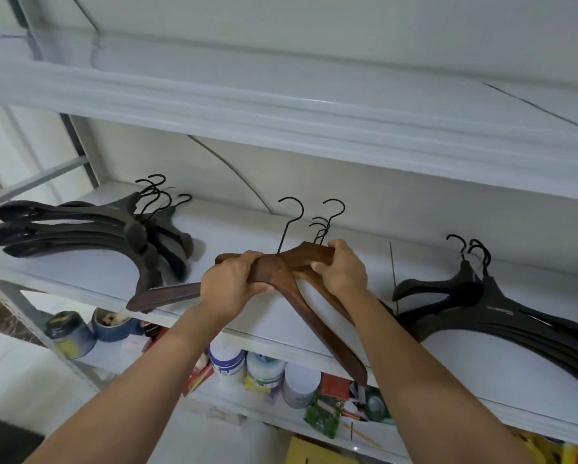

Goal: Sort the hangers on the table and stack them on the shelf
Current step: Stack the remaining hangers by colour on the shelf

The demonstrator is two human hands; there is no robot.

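A bundle of brown wooden hangers with black hooks rests on the white shelf, its arms sticking out over the front edge. My left hand grips the bundle just left of its neck. My right hand grips it on the right of the neck. A stack of dark brown hangers lies at the shelf's left end. A stack of black hangers lies at the right end.
Another white shelf board runs close overhead. On the shelf below stand jars, tubs and packets. A metal upright frames the left side. A yellow box sits lower down.
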